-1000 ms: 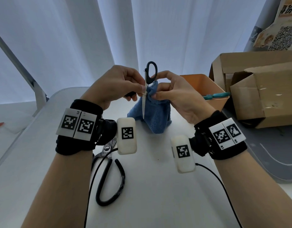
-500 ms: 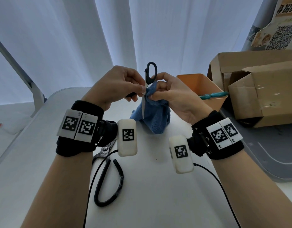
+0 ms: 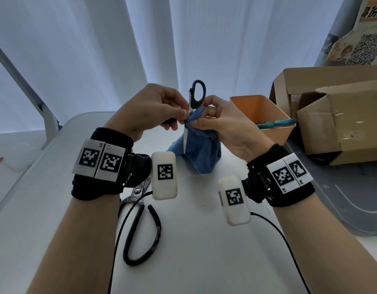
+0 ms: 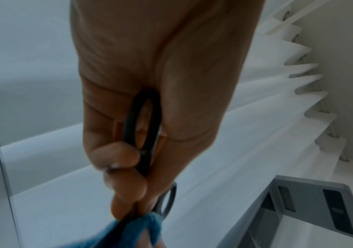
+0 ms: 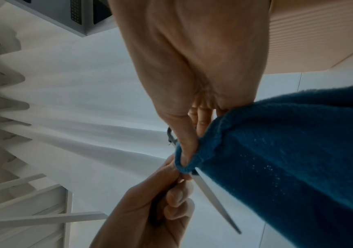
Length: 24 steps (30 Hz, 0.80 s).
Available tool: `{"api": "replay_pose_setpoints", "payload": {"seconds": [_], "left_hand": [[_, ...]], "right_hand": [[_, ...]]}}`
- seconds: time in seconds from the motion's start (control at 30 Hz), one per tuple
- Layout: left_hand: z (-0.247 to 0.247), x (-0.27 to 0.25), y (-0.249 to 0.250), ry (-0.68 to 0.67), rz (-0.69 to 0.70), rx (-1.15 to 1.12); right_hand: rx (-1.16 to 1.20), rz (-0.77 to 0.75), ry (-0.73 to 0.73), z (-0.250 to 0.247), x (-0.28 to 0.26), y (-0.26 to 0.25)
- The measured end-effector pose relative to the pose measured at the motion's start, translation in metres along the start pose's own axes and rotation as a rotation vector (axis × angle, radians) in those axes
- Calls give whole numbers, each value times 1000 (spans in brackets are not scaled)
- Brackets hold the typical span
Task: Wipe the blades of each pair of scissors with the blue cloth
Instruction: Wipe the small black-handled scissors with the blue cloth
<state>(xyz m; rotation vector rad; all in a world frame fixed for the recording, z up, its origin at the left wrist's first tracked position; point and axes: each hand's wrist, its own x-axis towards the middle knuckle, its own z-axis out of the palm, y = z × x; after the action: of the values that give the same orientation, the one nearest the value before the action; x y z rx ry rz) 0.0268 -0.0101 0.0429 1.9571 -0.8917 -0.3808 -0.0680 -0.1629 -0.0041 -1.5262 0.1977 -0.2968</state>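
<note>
My left hand [image 3: 160,111] grips the small black-handled scissors [image 3: 196,96], held above the table with one handle loop up and a blade [image 3: 185,139] pointing down. In the left wrist view the other black loop [image 4: 143,130] lies in my palm under curled fingers. My right hand [image 3: 215,122] pinches the blue cloth [image 3: 201,153] round the scissors near the pivot; the rest of the cloth hangs to the table. The right wrist view shows the cloth [image 5: 288,159] bunched at my thumb and the bare blade [image 5: 213,199] sticking out below.
Large black-handled shears [image 3: 141,217] lie on the white table [image 3: 204,251] under my left wrist. An orange bin [image 3: 261,115] with teal-handled scissors [image 3: 274,123] across its rim stands at the right. Cardboard boxes [image 3: 336,117] sit behind it on a grey mat.
My right hand and the cloth have slid slightly up the blade toward the pivot. The left hand keeps the scissors almost still.
</note>
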Motion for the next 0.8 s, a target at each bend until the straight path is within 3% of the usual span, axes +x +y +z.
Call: {"api": "replay_pose_setpoints", "payload": {"seconds": [0.57,0.8], "left_hand": [[-2,-2,0,6,-12,-41],[0,-1,2,-11,-1,-45]], "right_hand": [[6,-17,-72,-10,2,-4],[37,-27,-38,-9,3,-1]]}}
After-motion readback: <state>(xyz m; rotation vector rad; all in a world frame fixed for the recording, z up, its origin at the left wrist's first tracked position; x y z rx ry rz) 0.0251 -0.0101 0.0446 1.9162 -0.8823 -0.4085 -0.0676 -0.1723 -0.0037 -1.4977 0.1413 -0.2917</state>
